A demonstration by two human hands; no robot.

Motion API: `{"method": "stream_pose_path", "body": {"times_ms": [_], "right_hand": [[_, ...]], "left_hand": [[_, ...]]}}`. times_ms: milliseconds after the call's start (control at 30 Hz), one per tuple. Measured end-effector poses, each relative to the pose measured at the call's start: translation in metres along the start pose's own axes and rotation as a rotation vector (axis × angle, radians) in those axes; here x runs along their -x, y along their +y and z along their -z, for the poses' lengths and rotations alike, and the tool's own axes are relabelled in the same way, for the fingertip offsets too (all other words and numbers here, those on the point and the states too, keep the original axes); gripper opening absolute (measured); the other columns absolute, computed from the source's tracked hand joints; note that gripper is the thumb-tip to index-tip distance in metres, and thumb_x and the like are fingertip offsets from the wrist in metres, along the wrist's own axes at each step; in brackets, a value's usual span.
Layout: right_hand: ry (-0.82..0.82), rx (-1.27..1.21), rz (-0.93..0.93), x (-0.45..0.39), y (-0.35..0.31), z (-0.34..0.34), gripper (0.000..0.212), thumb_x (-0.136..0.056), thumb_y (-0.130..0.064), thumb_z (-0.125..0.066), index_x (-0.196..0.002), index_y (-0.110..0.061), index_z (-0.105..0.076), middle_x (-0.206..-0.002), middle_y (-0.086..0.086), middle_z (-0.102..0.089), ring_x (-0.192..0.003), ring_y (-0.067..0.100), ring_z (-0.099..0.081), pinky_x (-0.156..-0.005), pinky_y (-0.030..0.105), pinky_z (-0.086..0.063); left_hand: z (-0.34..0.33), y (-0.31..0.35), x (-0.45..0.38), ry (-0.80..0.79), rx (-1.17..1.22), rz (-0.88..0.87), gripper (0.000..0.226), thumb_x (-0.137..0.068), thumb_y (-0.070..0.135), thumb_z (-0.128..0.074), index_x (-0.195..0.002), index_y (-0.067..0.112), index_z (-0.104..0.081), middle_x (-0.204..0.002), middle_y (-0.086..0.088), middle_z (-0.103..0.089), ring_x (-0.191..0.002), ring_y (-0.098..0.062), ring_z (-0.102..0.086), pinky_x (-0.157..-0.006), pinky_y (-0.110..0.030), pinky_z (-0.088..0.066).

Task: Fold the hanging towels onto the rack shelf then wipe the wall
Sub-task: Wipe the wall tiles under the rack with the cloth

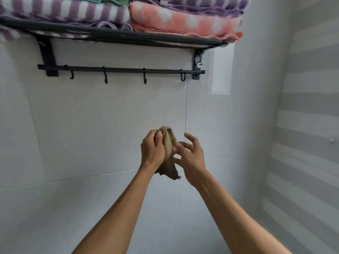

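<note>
Head view, cloth: we've got a tan rag (167, 143) bunched upright between the hands, long axis vertical, tail hanging below.
Left hand (153, 150): fingers curled tight around the rag.
Right hand (190, 154): fingers spread and relaxed, just beside the rag, holding nothing.
Wall (110, 116): white tile straight ahead of the rag; the left hand is nearer.
Rack shelf (113, 36): folded towels (183, 21) stacked on it, hooks (145, 77) bare.

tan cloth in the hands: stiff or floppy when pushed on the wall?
Likely floppy: the tan cloth bunches in the left hand and its tail droops below. Probably light, since one hand carries it while the right hand stays open beside it.
</note>
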State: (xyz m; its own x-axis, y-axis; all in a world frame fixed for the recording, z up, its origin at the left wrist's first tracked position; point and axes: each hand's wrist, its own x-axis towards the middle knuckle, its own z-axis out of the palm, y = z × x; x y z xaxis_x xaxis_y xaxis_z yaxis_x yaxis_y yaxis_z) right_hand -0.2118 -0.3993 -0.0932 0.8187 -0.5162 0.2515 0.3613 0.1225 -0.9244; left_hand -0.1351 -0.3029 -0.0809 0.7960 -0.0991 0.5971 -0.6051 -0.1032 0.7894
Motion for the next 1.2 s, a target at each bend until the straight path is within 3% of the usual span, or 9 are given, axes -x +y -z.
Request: {"method": "stream_pose_path", "body": {"times_ms": [100, 233, 400, 500, 633, 767, 867, 1000, 1200], "right_hand": [[0.095, 0.124, 0.026, 0.036, -0.026, 0.066, 0.047, -0.098, -0.019, -0.065, -0.141, -0.028, -0.049, -0.108, 0.003, -0.059, -0.079, 0.017, -0.068, -0.081, 0.046, -0.062], [0.218, 0.378, 0.067, 0.078, -0.055, 0.136, 0.013, -0.097, -0.032, -0.066, -0.105, -0.023, -0.071, -0.082, 0.002, -0.071, -0.075, 0.020, -0.066, -0.067, 0.031, -0.056], [0.295, 0.424, 0.133, 0.128, -0.094, 0.217, 0.017, -0.098, -0.029, -0.065, -0.113, -0.022, -0.061, -0.095, -0.003, -0.073, -0.085, 0.009, -0.068, -0.068, 0.016, -0.048], [0.278, 0.425, 0.139, 0.145, -0.112, 0.248, 0.014, -0.100, -0.028, -0.063, -0.113, -0.025, -0.065, -0.092, 0.003, -0.074, -0.071, 0.001, -0.066, -0.057, 0.012, -0.047], [0.398, 0.440, 0.150, 0.148, -0.117, 0.277, 0.016, -0.101, -0.030, -0.059, -0.095, -0.021, -0.071, -0.089, 0.003, -0.075, -0.077, 0.011, -0.066, -0.064, 0.021, -0.051], [0.485, 0.417, 0.137, 0.140, -0.108, 0.301, 0.017, -0.101, -0.030, -0.057, -0.095, -0.021, -0.069, -0.089, 0.003, -0.077, -0.086, 0.021, -0.070, -0.079, 0.044, -0.057], [0.540, 0.468, 0.155, 0.130, -0.104, 0.316, 0.016, -0.100, -0.030, -0.059, -0.092, -0.022, -0.070, -0.087, 0.001, -0.076, -0.086, 0.020, -0.070, -0.079, 0.041, -0.056], [0.598, 0.522, 0.194, 0.107, -0.103, 0.333, 0.015, -0.096, -0.035, -0.066, -0.090, -0.024, -0.074, -0.084, -0.005, -0.078, -0.085, 0.016, -0.073, -0.081, 0.037, -0.060], [0.586, 0.659, 0.216, 0.050, -0.108, 0.352, 0.018, -0.090, -0.038, -0.074, -0.086, -0.021, -0.076, -0.081, -0.001, -0.077, -0.079, 0.015, -0.072, -0.075, 0.037, -0.059]], "left_hand": [[-0.050, 0.034, 0.046, -0.135, 0.079, 0.004, 0.029, -0.107, 0.027, -0.040, -0.089, 0.015, -0.060, -0.078, 0.004, -0.060, -0.073, -0.014, -0.056, -0.068, -0.029, -0.047], [-0.095, 0.079, 0.099, -0.293, 0.192, 0.015, 0.031, -0.107, 0.029, -0.040, -0.091, 0.015, -0.063, -0.079, 0.005, -0.061, -0.072, -0.010, -0.056, -0.068, -0.025, -0.046], [-0.140, 0.138, 0.152, -0.459, 0.344, 0.071, 0.037, -0.106, 0.032, -0.042, -0.087, 0.007, -0.061, -0.078, -0.004, -0.059, -0.073, -0.015, -0.051, -0.067, -0.033, -0.044], [-0.160, 0.163, 0.171, -0.564, 0.406, 0.080, 0.038, -0.104, 0.035, -0.042, -0.093, 0.011, -0.068, -0.093, -0.015, -0.070, -0.082, -0.019, -0.061, -0.078, -0.046, -0.054], [-0.179, 0.181, 0.182, -0.650, 0.483, 0.129, 0.037, -0.102, 0.041, -0.049, -0.095, 0.014, -0.073, -0.099, -0.014, -0.075, -0.093, -0.024, -0.070, -0.089, -0.049, -0.055], [-0.197, 0.175, 0.183, -0.723, 0.440, 0.077, 0.033, -0.081, 0.039, -0.081, -0.100, 0.015, -0.069, -0.093, -0.003, -0.076, -0.088, -0.014, -0.072, -0.081, -0.032, -0.059], [-0.218, 0.159, 0.171, -0.696, 0.321, -0.015, 0.022, -0.081, 0.028, -0.083, -0.094, 0.020, -0.069, -0.089, 0.002, -0.073, -0.084, -0.011, -0.070, -0.075, -0.023, -0.058], [-0.252, 0.139, 0.146, -0.649, 0.323, 0.014, 0.012, -0.086, 0.030, -0.078, -0.087, 0.020, -0.072, -0.085, 0.001, -0.073, -0.079, -0.013, -0.067, -0.075, -0.026, -0.056], [-0.297, 0.102, 0.084, -0.725, 0.301, 0.025, 0.025, -0.090, 0.041, -0.071, -0.082, 0.018, -0.076, -0.078, 0.001, -0.073, -0.074, -0.014, -0.063, -0.069, -0.032, -0.052]]}}
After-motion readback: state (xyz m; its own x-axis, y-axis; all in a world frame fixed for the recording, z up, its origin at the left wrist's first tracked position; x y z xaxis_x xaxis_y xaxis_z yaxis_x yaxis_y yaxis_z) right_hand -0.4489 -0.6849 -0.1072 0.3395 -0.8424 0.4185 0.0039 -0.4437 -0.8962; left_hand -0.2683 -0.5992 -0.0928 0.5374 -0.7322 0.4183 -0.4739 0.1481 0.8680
